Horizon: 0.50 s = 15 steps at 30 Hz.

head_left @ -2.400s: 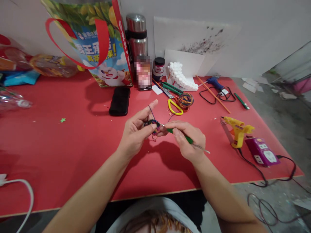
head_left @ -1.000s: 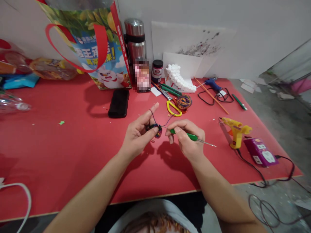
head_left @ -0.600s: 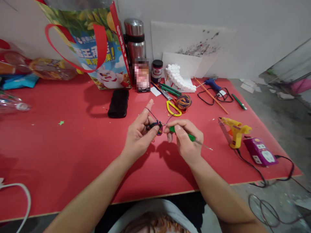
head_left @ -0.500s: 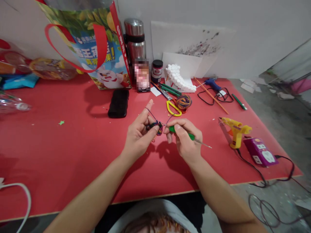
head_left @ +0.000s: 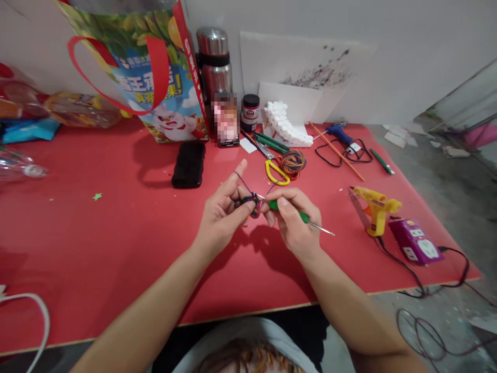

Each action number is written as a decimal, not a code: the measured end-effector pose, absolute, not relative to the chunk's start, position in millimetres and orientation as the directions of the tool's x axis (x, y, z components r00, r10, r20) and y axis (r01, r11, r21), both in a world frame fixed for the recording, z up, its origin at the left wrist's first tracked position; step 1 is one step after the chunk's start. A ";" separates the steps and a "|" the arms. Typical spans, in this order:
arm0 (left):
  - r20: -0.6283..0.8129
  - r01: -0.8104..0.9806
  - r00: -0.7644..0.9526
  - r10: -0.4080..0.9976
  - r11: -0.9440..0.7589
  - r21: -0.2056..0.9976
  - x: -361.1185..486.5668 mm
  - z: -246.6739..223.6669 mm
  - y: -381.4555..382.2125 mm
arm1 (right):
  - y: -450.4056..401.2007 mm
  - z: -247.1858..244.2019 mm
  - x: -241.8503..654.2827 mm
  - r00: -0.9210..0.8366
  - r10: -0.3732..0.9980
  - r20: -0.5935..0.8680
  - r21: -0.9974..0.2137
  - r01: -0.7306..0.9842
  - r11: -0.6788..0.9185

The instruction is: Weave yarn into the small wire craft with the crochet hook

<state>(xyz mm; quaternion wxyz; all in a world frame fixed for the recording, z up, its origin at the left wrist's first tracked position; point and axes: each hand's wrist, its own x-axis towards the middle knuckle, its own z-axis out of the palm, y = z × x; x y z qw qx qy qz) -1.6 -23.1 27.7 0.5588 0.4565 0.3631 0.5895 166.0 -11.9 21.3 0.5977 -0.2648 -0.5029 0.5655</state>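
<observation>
Between its thumb and fingers my left hand [head_left: 223,212] pinches a small dark multicoloured crochet piece [head_left: 254,205]. Its index finger is raised, with a strand of yarn running over it down to the piece. My right hand [head_left: 295,217] is closed around the green handle of a crochet hook [head_left: 304,216]; the hook's front tip touches the piece, and its bare metal rear end sticks out to the right. A ball of multicoloured yarn [head_left: 293,162] lies beyond the hands, beside yellow-handled scissors [head_left: 277,172].
On the red table [head_left: 116,259] are a black case [head_left: 188,166], a phone [head_left: 225,120], a steel flask [head_left: 215,62], a dark jar [head_left: 250,112] and a large bag [head_left: 166,77]. A yellow glue gun [head_left: 376,210] and purple power box [head_left: 415,242] lie at right, with cables.
My right hand and the hook have shifted very slightly left, and the hook's rear end sits a little higher. My left hand keeps its pinch on the crochet piece.
</observation>
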 end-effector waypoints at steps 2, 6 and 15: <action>0.072 -0.409 0.064 0.995 -0.040 0.911 0.2 28.1 -22.2 | -13.2 19.1 165.3 -0.155 0.932 0.327 -0.881 -0.406 0.241; -0.022 -0.508 0.044 0.999 0.041 0.860 7.1 32.0 -21.5 | -14.2 17.0 162.7 -0.109 0.937 0.332 -0.875 -0.408 0.262; -0.001 -0.540 -0.044 0.999 -0.023 0.841 14.5 34.2 -25.9 | -14.8 19.1 160.5 -0.032 0.898 0.439 -0.874 -0.245 0.419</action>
